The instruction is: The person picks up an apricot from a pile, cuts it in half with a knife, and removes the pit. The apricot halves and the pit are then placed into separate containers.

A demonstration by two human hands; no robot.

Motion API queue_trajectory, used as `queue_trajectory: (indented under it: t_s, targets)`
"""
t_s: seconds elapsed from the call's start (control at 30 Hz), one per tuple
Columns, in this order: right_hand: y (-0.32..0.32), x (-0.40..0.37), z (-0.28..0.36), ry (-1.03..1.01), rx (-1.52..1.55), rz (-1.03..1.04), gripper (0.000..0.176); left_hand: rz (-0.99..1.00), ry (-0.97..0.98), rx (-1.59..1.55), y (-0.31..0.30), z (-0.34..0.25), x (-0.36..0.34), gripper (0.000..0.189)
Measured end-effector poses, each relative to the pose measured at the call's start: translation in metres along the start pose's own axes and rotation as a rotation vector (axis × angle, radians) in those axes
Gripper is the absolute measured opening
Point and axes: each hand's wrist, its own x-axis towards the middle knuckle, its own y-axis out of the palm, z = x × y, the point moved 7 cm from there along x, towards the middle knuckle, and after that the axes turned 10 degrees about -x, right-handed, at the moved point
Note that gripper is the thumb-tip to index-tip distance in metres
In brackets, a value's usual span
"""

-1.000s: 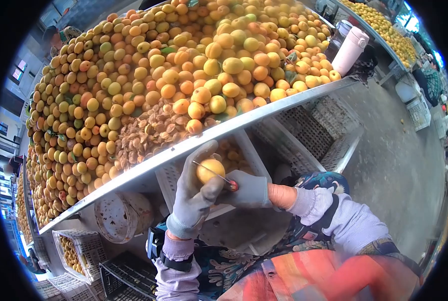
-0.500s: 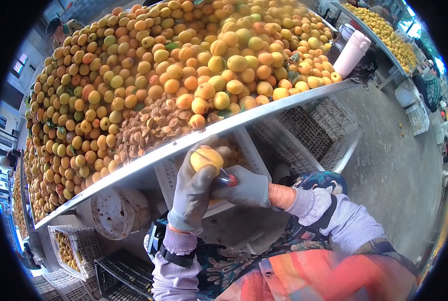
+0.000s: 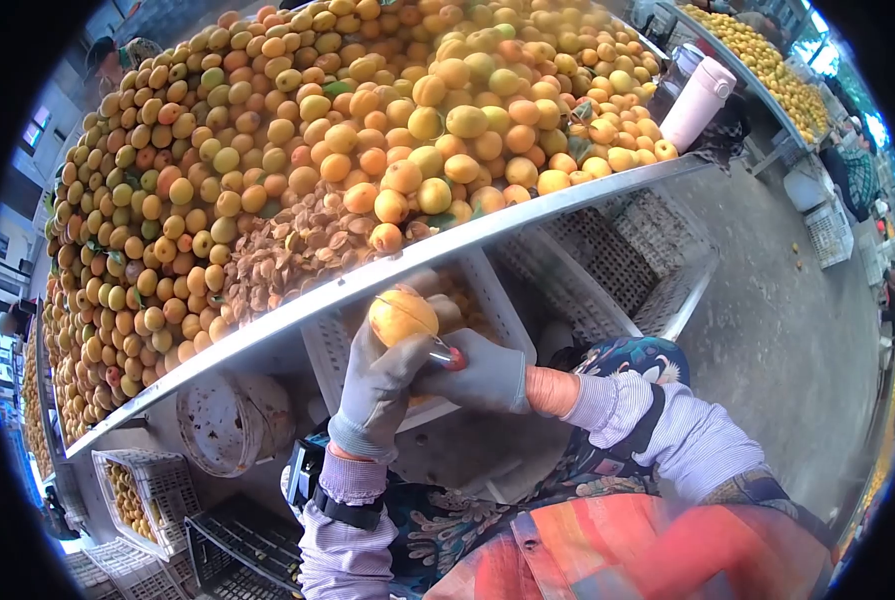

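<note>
The grey-gloved left hand (image 3: pixel 379 385) holds a round orange apricot (image 3: pixel 402 316) below the metal table edge (image 3: pixel 527 222); the grey-gloved right hand (image 3: pixel 475 375) grips a small red-handled knife (image 3: pixel 445 352) against it.

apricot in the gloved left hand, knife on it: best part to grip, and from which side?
Cup the apricot round its lower half, coming from below and the left, as the left hand does. It is round and has no handle, so the fingers have to wrap its curve. The knife in the right hand meets it from the right, so probably keep that side and the top free.
</note>
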Motion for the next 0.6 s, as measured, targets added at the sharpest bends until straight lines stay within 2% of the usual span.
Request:
queue_trajectory:
  t_s: [0.07,0.13,0.17,0.23,0.33,0.4,0.43,0.5,0.53,0.57,0.6]
  targets:
    - [-0.002,-0.002,-0.001,-0.029,0.003,-0.050,0.030,-0.031,-0.005,0.037,0.004,0.001,-0.001,0.060]
    - [-0.005,-0.001,0.006,-0.097,-0.148,-0.038,0.028,-0.065,-0.007,0.074,0.002,0.002,-0.002,0.059]
    - [-0.010,-0.002,0.008,-0.094,-0.144,-0.039,0.028,-0.050,0.030,0.197,0.003,0.000,-0.002,0.057]
    - [-0.011,-0.007,0.008,-0.033,-0.241,0.090,0.027,-0.033,0.062,0.315,0.006,-0.002,-0.003,0.054]
    - [-0.012,-0.007,0.002,-0.037,-0.203,0.143,0.025,-0.047,0.097,0.479,0.004,-0.005,-0.004,0.051]
    - [-0.013,-0.008,0.008,-0.014,-0.183,0.129,0.025,-0.021,0.221,0.708,-0.003,-0.005,-0.001,0.057]
    - [-0.014,-0.008,0.012,0.005,-0.164,0.113,0.024,-0.024,0.223,0.707,-0.002,-0.004,-0.001,0.057]
    - [-0.011,-0.005,0.007,-0.014,-0.148,0.090,0.026,-0.018,0.245,0.392,-0.001,-0.005,0.000,0.064]
    - [-0.011,-0.004,0.009,-0.031,-0.136,0.065,0.029,-0.018,0.250,0.396,-0.001,-0.006,0.000,0.064]
    - [-0.008,-0.006,0.010,-0.036,-0.136,0.064,0.029,0.033,0.147,0.191,-0.001,0.001,0.002,0.066]
    - [-0.010,-0.009,0.013,-0.044,-0.132,-0.031,0.033,0.084,0.040,-0.015,0.000,0.009,0.003,0.070]
